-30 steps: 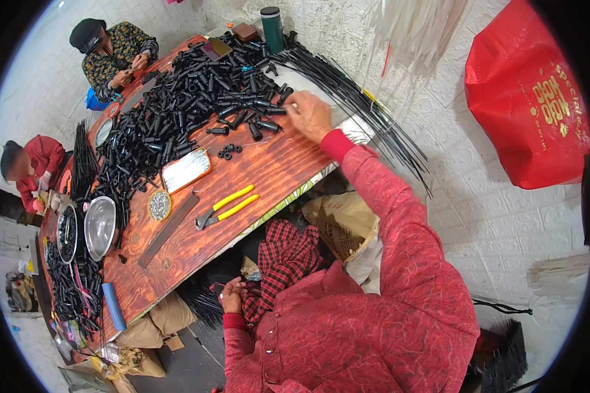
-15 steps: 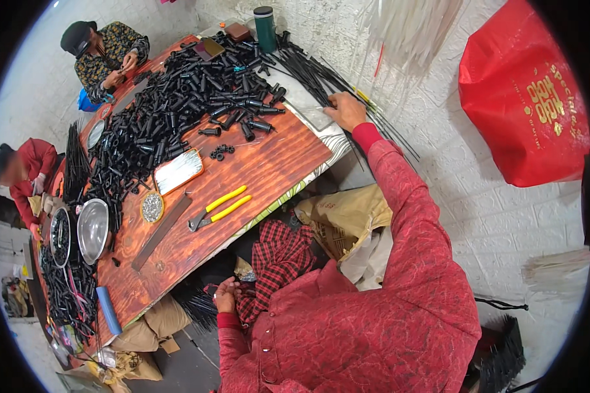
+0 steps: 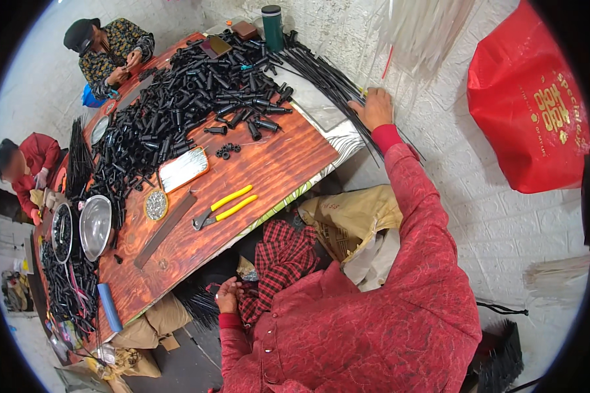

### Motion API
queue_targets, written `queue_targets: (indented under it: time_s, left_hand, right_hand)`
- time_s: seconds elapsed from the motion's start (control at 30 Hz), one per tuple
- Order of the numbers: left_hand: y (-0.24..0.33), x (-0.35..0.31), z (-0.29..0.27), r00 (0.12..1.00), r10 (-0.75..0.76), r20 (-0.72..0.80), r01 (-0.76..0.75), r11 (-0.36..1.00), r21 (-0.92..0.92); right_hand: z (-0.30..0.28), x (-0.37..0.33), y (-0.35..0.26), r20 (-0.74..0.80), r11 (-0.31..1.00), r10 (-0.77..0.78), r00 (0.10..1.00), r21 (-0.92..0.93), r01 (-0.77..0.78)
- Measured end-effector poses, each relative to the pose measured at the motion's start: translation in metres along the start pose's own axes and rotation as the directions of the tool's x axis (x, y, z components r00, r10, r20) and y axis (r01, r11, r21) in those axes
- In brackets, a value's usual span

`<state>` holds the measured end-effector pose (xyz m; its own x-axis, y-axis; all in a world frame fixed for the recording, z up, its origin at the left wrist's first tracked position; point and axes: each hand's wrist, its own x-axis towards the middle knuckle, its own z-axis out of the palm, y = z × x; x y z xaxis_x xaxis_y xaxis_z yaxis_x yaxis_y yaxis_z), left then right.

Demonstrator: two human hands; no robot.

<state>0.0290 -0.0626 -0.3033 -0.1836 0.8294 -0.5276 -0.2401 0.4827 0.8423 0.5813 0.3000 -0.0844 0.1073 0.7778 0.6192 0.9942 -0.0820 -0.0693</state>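
Note:
My right hand (image 3: 375, 109) reaches out to the far right and curls over a bundle of long thin black rods (image 3: 328, 77) lying along the table's right side by the wall. Its fingertips are partly hidden behind the hand. My left hand (image 3: 227, 296) stays low by my lap, its fingers curled together, beside a red-and-black checked cloth (image 3: 280, 252). Whatever those fingers hold is hidden. Closest on the table are yellow-handled cutting pliers (image 3: 224, 207), a dark flat strip (image 3: 165, 230), and a small round dish of silvery bits (image 3: 156, 205).
A large heap of black tubular parts (image 3: 196, 92) covers the wooden table (image 3: 288, 150). An orange-rimmed tray (image 3: 183, 169), a clear bowl (image 3: 96, 228) and a green tumbler (image 3: 273, 29) stand there. Two people work along the far left side. A red bag (image 3: 528, 105) hangs right.
My right hand has moved right from the table's corner onto the black rods. My left hand keeps its place by the lap. The view has shifted slightly.

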Motion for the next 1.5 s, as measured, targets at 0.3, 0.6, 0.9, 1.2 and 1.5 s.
queue_targets:
  time_s: [0.3,0.6,0.9,1.2,1.5]
  left_hand:
    - [-0.002,0.005,-0.003,1.000,-0.023,0.005,0.023,1.000,0.015]
    - [-0.003,0.004,-0.002,0.999,-0.022,-0.022,0.023,0.999,0.025]
    - [-0.003,0.004,-0.001,1.000,-0.010,-0.018,0.010,1.000,0.010]
    - [-0.001,0.000,0.001,0.999,-0.029,-0.032,0.028,0.999,-0.032]
    - [0.003,0.003,0.003,0.999,-0.034,-0.021,0.033,0.999,-0.043]
  right_hand:
    - [0.020,-0.010,0.008,0.158,0.982,0.063,0.986,-0.187,-0.032]
    - [0.025,-0.015,0.002,0.172,0.995,0.101,0.980,-0.021,-0.099]
    - [0.030,-0.015,-0.006,0.267,0.992,0.089,0.960,0.061,-0.109]
    - [0.028,0.007,0.007,0.432,0.944,0.211,0.877,0.143,-0.298]
    - [0.050,0.027,0.056,0.651,0.749,0.267,0.711,0.325,-0.578]
